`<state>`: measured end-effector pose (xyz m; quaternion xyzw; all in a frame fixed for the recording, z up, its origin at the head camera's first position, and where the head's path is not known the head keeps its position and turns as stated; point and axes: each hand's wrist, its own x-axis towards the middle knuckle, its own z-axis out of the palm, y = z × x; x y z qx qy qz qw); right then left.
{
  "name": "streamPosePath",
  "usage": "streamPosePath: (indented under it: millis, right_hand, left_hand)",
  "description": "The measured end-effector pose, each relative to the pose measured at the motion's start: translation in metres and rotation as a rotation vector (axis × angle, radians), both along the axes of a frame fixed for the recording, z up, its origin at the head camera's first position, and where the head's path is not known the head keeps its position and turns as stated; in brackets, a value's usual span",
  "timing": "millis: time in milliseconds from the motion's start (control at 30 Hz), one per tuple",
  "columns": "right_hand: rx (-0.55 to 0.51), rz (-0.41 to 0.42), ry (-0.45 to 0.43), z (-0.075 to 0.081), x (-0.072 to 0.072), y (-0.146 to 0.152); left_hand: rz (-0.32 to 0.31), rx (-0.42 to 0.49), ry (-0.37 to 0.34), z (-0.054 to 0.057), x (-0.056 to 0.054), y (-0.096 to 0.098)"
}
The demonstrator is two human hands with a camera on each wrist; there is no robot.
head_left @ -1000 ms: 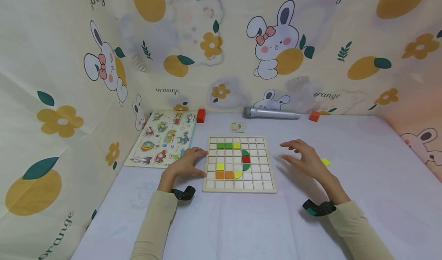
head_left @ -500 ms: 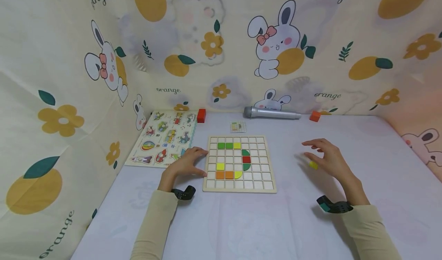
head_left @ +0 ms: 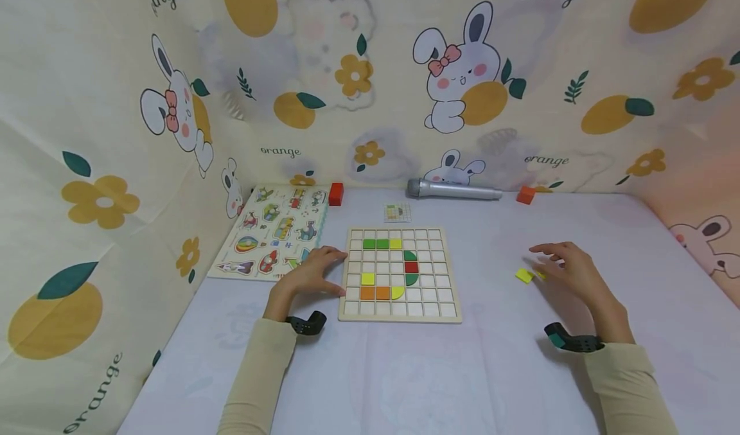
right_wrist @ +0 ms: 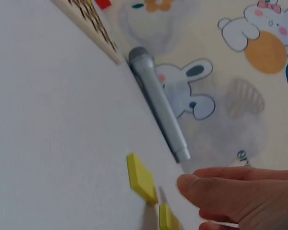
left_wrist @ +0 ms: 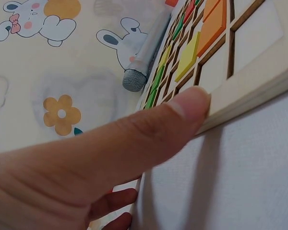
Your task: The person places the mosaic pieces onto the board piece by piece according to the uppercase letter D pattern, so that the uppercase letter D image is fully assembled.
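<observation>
A wooden grid board (head_left: 401, 320) lies flat in front of me. Square and rounded tiles in green, yellow, red and orange sit in some of its cells, among them a red tile (head_left: 411, 267) and an orange tile (head_left: 367, 293). My left hand (head_left: 310, 273) rests at the board's left edge, thumb and fingers spread apart. In the left wrist view the thumb (left_wrist: 149, 129) touches the wooden rim. My right hand (head_left: 581, 279) hovers with relaxed fingers beside a yellow square tile (right_wrist: 140, 178). Another yellow tile (right_wrist: 168, 218) lies near its fingertips, partly hidden in the head view.
A small printed pattern card (head_left: 397, 213) lies behind the grid board. At the back are a silver microphone (head_left: 457, 189), a red block (head_left: 336, 194) and a second red block (head_left: 525, 195). A picture puzzle board (head_left: 231, 255) lies at the left. Patterned cloth walls (head_left: 393, 114) surround the table.
My right hand has moved right, away from the grid board, uncovering the yellow square tile and coming beside the yellow tiles. My left hand has stayed at the board's edge.
</observation>
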<state>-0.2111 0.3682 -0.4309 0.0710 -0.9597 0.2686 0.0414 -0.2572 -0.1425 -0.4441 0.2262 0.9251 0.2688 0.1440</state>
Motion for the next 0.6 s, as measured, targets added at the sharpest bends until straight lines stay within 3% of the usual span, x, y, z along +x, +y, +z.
streamPosePath:
  millis: [167,600]
  right_hand:
    - [0.050,-0.022,-0.097,-0.0059,-0.0022,0.0064]
    - [0.079,-0.076,-0.189,-0.0055,-0.0022,0.0086]
  left_hand:
    - [0.004,0.006,-0.003,-0.0002,0.0004,0.0000]
    - [-0.028,0.004,0.030,0.0028,0.0013,-0.0005]
